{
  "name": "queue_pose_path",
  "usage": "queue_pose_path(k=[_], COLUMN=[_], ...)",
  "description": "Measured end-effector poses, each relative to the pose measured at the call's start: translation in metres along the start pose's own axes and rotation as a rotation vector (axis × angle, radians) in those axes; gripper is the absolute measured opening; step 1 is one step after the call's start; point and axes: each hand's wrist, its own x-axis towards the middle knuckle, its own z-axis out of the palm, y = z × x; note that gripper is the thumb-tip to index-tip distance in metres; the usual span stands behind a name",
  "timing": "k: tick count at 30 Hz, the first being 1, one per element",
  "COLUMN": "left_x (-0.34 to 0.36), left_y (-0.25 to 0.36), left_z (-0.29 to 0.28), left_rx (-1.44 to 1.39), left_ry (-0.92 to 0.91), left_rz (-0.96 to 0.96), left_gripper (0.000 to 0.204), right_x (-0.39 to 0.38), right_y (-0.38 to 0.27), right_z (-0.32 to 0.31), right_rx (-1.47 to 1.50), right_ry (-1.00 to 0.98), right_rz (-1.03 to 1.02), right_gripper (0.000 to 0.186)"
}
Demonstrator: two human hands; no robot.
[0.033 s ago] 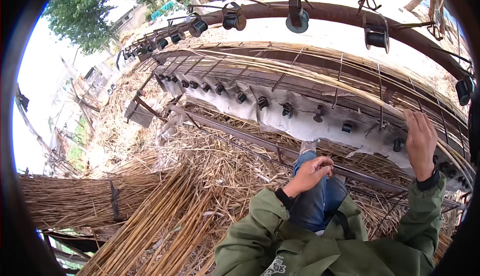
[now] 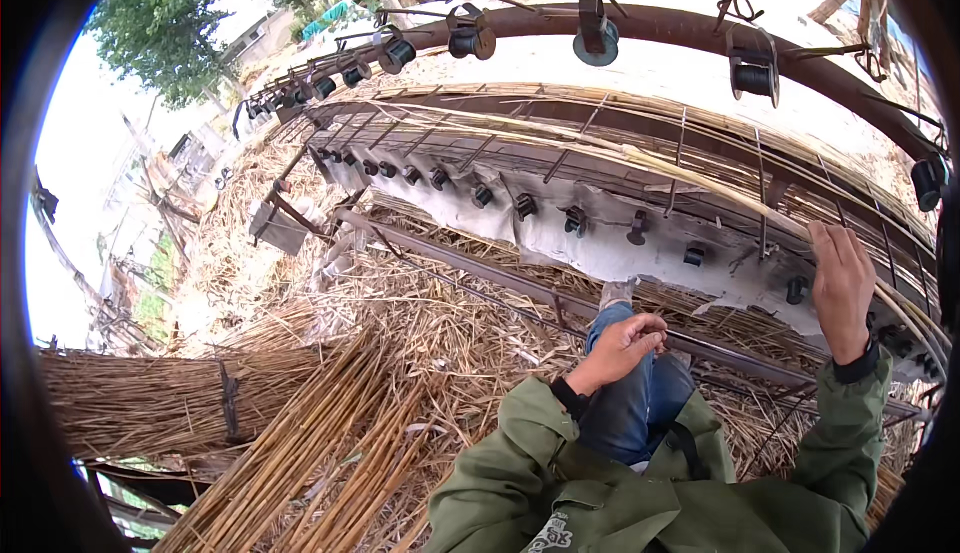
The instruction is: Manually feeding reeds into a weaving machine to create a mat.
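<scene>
Leaving the pale reeds [image 2: 738, 196] almost unmoved, with the right hand [image 2: 843, 283] against them at three o'clock, grip unclear, and the left hand [image 2: 622, 350] half-curled, contents hidden, at four o'clock.

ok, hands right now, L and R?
Left hand: loosely curled over the jeans, nothing visible in it; fully closed or not, can't tell.
Right hand: at the reed stalks; grip hidden, can't tell.
</scene>
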Motion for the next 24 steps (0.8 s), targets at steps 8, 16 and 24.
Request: queue_pose_path(k=[8,16,24], left_x=[0.000,0.000,0.000], left_y=[-0.001,-0.005,-0.003], left_z=[0.000,-0.001,-0.001], left_rx=[0.001,0.038,0.012], left_ry=[-0.003,0.002,0.000], left_rz=[0.008,0.039,0.020], left_gripper=[0.024,0.025,0.026], right_x=[0.006,0.015,0.001], right_y=[-0.009,-0.023,-0.007], right_z=[-0.012,-0.021,-0.001], right_rx=[0.026,0.065,0.006], right_ry=[0.175,0.222,0.030], right_rz=[-0.175,-0.207,-0.001], right_gripper=[0.037,0.040,0.036])
